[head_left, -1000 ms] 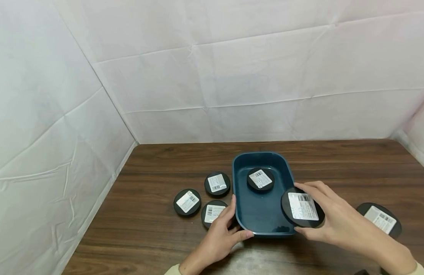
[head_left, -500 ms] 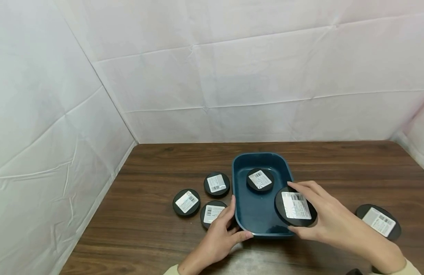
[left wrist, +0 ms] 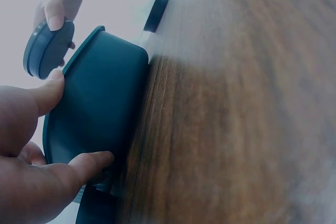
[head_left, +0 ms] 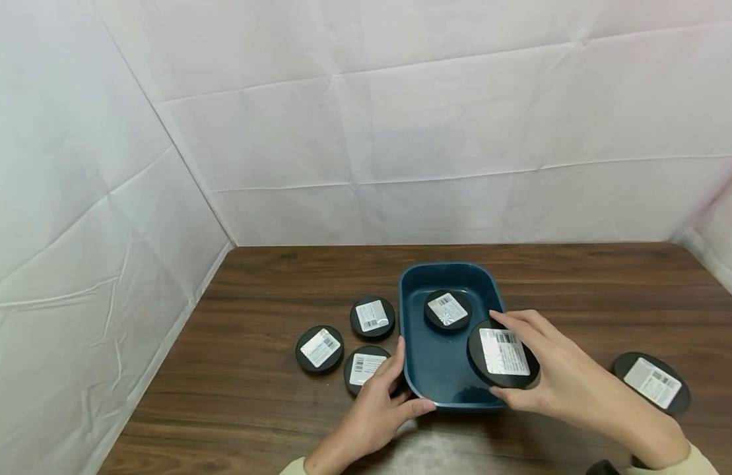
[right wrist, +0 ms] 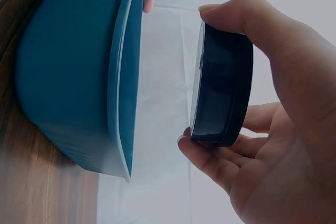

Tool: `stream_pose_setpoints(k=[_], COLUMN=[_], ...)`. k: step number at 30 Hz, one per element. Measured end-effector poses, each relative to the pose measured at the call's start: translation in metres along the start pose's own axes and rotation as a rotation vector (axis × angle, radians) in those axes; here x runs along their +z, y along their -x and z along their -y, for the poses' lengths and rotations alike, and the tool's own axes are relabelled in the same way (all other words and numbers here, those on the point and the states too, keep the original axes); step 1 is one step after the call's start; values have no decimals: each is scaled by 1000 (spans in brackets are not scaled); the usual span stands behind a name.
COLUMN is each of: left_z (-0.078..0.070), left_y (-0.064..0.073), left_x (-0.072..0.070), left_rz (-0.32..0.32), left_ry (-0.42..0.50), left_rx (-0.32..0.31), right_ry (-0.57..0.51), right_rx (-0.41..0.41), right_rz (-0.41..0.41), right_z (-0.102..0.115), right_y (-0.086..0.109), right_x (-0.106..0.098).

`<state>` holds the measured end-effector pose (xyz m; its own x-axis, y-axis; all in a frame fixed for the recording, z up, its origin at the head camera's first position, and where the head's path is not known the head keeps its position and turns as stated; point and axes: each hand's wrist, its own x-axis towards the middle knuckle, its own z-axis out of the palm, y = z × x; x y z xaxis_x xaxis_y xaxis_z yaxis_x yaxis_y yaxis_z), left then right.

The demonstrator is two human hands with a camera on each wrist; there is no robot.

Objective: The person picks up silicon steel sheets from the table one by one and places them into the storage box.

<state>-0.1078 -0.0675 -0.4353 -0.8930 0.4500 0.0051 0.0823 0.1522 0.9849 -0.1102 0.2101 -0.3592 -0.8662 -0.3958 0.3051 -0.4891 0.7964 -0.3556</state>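
"Where is the bin (head_left: 428, 369) set?"
"On the tabletop (head_left: 223, 409). Its near left corner is gripped by the left hand (head_left: 377, 410)."
"What is contained in it?"
"The inner disc (head_left: 447, 310) is placed in the far half. The held disc (head_left: 501, 356) is gripped by the right hand (head_left: 546, 369) above the near right part."
"And to the left?"
"Three are laid there: the far disc (head_left: 372, 318), the leftmost disc (head_left: 319, 350) and, partly covered by the left hand, the near disc (head_left: 363, 369)."
"To the right?"
"The outlying disc (head_left: 652, 382) is placed well apart from the bin, beyond the right forearm."
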Motion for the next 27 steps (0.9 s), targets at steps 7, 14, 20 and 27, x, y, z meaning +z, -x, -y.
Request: stream_pose_setpoints(k=[7,14,20,27], left_z=[-1,-1,-2,-3], left_y=[0,0,0,1], left_x=[1,1,0,-1], left_rz=[3,12,4,3], left_ry=[3,5,-6,-3], left_rx=[-9,-13,-17,-13], right_ry=[-14,-17,-38,-37], right_rx=[-13,-11,-7,-17], right_rz=[-11,6,35,22], right_z=[1,3,6,7], right_y=[-1,-3,-7,-11], right_x=[2,3,5,5])
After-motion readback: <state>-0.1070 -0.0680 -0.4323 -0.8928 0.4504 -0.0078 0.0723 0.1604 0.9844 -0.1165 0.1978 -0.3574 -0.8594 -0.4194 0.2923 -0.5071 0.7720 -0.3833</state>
